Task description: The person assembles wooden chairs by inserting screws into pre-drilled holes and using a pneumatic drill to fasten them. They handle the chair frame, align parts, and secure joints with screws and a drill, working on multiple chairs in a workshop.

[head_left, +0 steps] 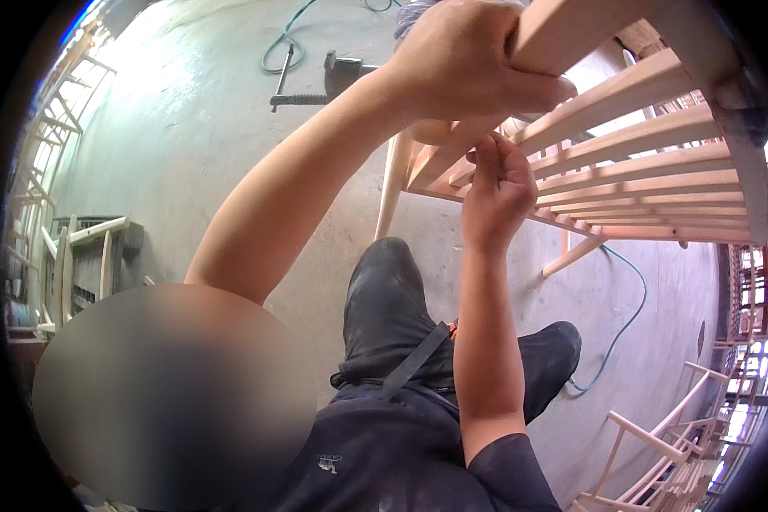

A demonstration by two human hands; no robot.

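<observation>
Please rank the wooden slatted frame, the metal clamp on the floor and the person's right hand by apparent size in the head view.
1. Wooden slatted frame, clearly largest.
2. Right hand and metal clamp: similar extent; the hand is much nearer the camera, so unranked.

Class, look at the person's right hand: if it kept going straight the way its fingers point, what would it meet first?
The right hand points upward, fingertips already at the underside of the pale wooden slatted frame, so it would probably meet that wood first; depth is unclear.
</observation>
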